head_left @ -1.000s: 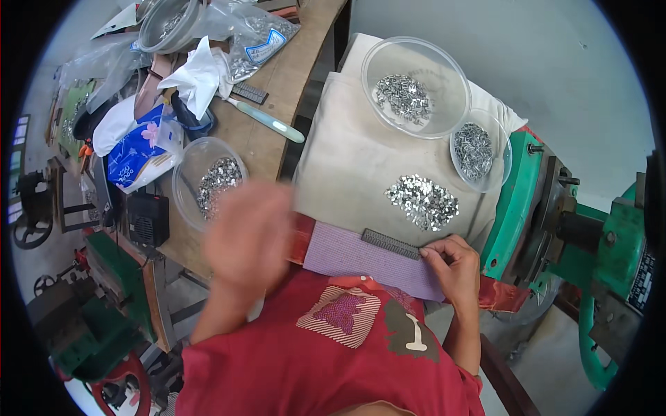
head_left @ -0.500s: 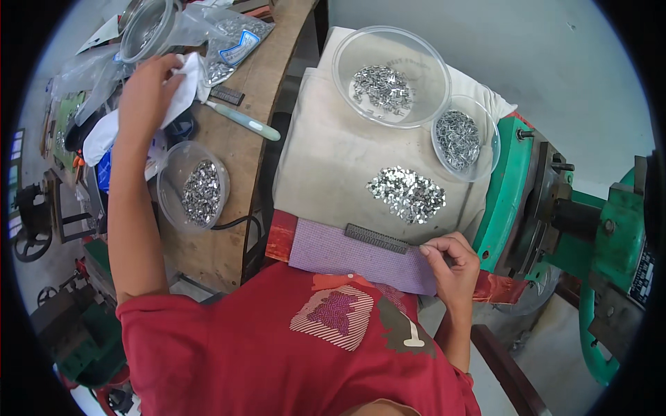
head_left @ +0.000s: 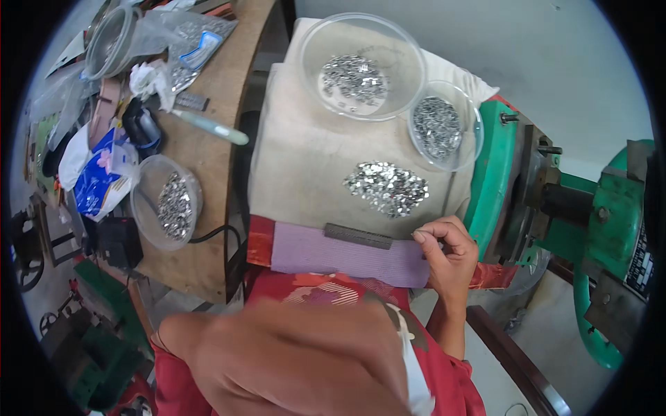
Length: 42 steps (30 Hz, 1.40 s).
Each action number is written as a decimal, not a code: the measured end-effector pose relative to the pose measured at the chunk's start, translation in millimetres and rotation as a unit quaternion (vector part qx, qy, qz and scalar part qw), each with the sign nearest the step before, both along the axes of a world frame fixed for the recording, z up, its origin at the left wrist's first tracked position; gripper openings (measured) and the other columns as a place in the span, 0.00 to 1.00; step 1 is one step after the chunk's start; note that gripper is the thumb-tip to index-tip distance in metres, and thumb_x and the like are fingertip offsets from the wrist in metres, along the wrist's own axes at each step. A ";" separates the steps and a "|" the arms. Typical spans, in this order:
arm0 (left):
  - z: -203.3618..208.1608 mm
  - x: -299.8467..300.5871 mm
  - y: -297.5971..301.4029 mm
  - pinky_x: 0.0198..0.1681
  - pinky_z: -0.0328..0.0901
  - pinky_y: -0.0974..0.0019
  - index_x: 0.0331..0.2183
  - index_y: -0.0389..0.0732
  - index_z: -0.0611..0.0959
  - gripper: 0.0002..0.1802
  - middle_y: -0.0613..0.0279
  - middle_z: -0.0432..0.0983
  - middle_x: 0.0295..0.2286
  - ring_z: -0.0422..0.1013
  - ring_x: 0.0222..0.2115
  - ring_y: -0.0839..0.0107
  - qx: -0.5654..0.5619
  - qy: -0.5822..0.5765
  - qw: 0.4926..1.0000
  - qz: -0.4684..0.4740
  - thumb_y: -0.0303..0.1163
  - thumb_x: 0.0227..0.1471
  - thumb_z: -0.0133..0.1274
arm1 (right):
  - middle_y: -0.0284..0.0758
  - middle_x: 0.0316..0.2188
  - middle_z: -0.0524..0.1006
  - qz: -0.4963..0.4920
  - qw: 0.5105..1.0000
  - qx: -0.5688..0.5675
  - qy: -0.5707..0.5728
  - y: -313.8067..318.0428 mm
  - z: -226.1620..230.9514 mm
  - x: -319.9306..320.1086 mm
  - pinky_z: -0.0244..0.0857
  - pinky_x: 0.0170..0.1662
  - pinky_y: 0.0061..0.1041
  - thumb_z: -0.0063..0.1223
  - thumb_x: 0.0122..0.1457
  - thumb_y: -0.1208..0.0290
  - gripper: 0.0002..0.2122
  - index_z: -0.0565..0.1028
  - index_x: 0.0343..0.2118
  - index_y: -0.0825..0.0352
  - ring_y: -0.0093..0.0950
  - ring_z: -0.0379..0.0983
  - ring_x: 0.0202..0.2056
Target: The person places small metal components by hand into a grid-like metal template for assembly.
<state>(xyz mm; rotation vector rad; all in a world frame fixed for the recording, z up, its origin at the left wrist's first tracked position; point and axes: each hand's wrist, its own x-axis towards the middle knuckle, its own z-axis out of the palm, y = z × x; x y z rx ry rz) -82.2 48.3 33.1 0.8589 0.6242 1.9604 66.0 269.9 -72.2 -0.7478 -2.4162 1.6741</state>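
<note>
My left forearm and hand [head_left: 347, 347] sweep across the front of my red shirt, large and smeared by motion. A strip of white tissue [head_left: 417, 378] hangs at the hand's far side, gripped by fingers that are mostly hidden. My right hand [head_left: 449, 256] rests at the right end of a purple ribbed cloth [head_left: 312, 256], thumb and forefinger pinched together. Whatever may lie in that pinch is too small to make out. Just left of it, a dark narrow toothed strip [head_left: 357, 236] lies on the cloth. Beyond is a loose pile of small shiny metal pieces [head_left: 388, 188].
Two clear tubs, a large one [head_left: 303, 69] and a smaller one [head_left: 479, 139], hold metal parts on the beige cloth [head_left: 277, 166]. A green machine [head_left: 496, 173] borders the right. The left wooden bench [head_left: 215, 180] carries another tub [head_left: 142, 222], a pale-handled tool [head_left: 211, 127] and a blue tissue pack [head_left: 104, 180].
My left hand has come from the left bench toward my chest, bringing white tissue. A crumpled white piece stays on the bench. My right hand keeps its pinch; the view has shifted slightly.
</note>
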 end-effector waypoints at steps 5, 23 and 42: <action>8.6 38.1 15.6 0.32 0.68 0.68 0.42 0.29 0.85 0.15 0.33 0.71 0.45 0.75 0.36 0.60 0.030 -0.241 0.968 -0.059 0.31 0.61 0.55 | 0.31 0.26 0.77 -0.022 0.999 0.029 0.033 8.5 -0.3 3.8 0.62 0.29 0.17 0.65 0.51 0.81 0.04 0.82 0.29 0.70 0.18 0.71 0.27; -37.2 98.7 67.2 0.40 0.72 0.56 0.47 0.19 0.78 0.22 0.37 0.81 0.35 0.79 0.35 0.51 0.352 -0.305 0.885 -0.019 0.24 0.53 0.64 | 0.30 0.26 0.76 -0.035 0.999 0.007 0.030 3.4 -5.2 2.2 0.62 0.28 0.17 0.65 0.52 0.82 0.03 0.81 0.29 0.71 0.17 0.70 0.26; -4.5 35.4 -5.1 0.39 0.75 0.59 0.31 0.25 0.83 0.08 0.47 0.78 0.27 0.75 0.27 0.60 -0.014 -0.191 0.978 0.082 0.17 0.47 0.66 | 0.31 0.25 0.75 -0.040 0.996 0.039 0.068 7.1 0.3 -6.9 0.62 0.30 0.18 0.65 0.50 0.84 0.04 0.81 0.29 0.72 0.17 0.69 0.26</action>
